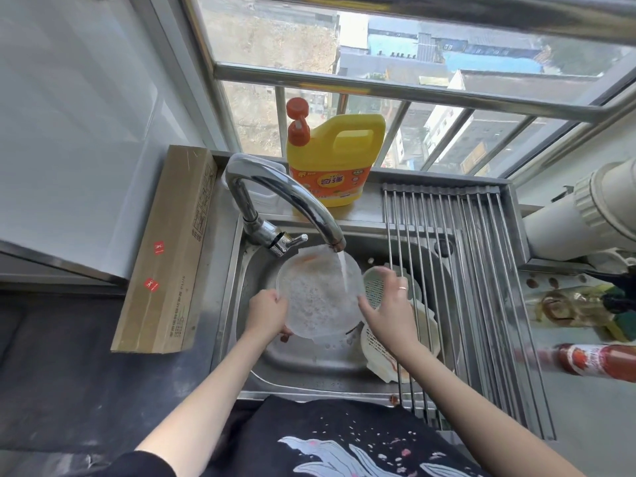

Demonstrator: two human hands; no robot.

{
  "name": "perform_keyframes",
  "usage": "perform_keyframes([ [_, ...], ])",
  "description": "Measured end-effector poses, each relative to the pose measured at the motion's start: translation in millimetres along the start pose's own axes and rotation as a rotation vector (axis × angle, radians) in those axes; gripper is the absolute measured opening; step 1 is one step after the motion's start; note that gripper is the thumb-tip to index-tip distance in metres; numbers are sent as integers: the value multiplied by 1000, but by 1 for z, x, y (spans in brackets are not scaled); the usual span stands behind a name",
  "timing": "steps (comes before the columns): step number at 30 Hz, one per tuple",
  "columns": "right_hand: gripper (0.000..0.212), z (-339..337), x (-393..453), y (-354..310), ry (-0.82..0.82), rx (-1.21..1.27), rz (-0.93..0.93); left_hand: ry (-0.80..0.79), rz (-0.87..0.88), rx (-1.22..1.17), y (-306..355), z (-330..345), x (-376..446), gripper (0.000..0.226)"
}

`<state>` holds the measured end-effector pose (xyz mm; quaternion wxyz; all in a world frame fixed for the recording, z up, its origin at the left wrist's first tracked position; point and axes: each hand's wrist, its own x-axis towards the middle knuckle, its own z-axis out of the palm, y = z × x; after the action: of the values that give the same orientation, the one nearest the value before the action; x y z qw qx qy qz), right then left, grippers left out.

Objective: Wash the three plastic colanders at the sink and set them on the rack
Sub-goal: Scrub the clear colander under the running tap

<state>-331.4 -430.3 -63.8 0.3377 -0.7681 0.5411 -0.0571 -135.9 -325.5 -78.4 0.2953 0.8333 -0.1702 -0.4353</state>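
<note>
Dark printed clothing fills the bottom edge, and two bare forearms reach forward from it over a steel sink (406,366).

Between the hands is a translucent colander (318,297), tilted up on edge inside the sink, its sudsy, wet face turned toward the camera. Water (343,270) runs from the curved tap (285,194) onto its upper right part. The left hand (266,315) grips the colander's lower left rim, fingers curled around the edge. The right hand (387,301) rests against the right side of the colander with fingers spread wide and fairly straight; a ring shows on one finger. Whether it is rubbing or only steadying cannot be told.

Two more colanders, a pale green one (373,287) and a white one (382,352), sit in the sink's right half, partly under the roll-up rack (481,270) that spans the sink's right side. Nothing sits on the rack yet.

Likely risks: the soapy rim could slip from the single gripping hand and drop onto the colanders below, and water striking the tilted face could splash onto the bench.

Farther out stand a yellow detergent jug (339,160) behind the tap, a long cardboard box (168,253) on the left, and a red sauce bottle (595,358) on the right.
</note>
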Motion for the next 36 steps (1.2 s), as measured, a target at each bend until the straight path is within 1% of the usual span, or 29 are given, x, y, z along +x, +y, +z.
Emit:
perform_keyframes([
  [1,54,-1,4,-5,-77,86,151,22,48,37,1,0,-3,35],
  [2,52,-2,7,-10,-190,131,236,46,91,69,0,0,-4,37],
  [3,45,-3,10,-14,-291,145,260,65,119,89,0,2,-4,37],
  [4,39,-3,12,-14,-343,161,254,66,130,85,2,3,-5,35],
  [5,38,-3,14,-16,-341,177,240,45,114,48,2,4,-5,30],
  [6,40,-4,13,-17,-315,184,226,10,74,-14,1,6,-4,22],
  [7,45,-6,11,-16,-276,157,205,-58,6,-71,2,8,-4,14],
  [8,53,-6,10,-15,-221,93,170,-131,-62,-113,3,10,-3,13],
  [10,67,-9,7,-11,-130,-62,83,-236,-142,-102,1,17,2,31],
  [11,71,-11,6,-9,-104,-93,57,-264,-150,-99,3,20,2,36],
  [15,83,-18,7,-5,-55,-157,77,-327,-158,-95,13,26,2,25],
  [17,85,-19,7,-10,-17,-176,66,-358,-164,-73,16,26,2,19],
  [20,88,-22,9,-19,57,-184,-12,-377,-151,-46,16,23,0,16],
  [24,105,-24,17,-19,181,-351,-201,-377,-157,-22,9,18,-3,16],
  [26,111,-24,20,-20,227,-432,-230,-345,-159,-11,7,16,-3,21],
  [28,104,-28,21,-23,185,-474,-174,-294,-158,2,4,11,-1,16],
  [30,82,-35,22,-30,106,-484,-98,-208,-125,41,-1,6,2,15],
  [33,29,-43,30,-45,-21,-519,-53,-120,-1,157,-1,-3,4,43],
  [34,19,-44,34,-50,-54,-540,-27,-117,30,164,1,-4,3,51],
  [35,15,-44,38,-54,-87,-551,6,-121,47,161,4,-5,3,58],
  [36,15,-44,41,-57,-124,-543,38,-119,56,160,7,-6,3,63],
])
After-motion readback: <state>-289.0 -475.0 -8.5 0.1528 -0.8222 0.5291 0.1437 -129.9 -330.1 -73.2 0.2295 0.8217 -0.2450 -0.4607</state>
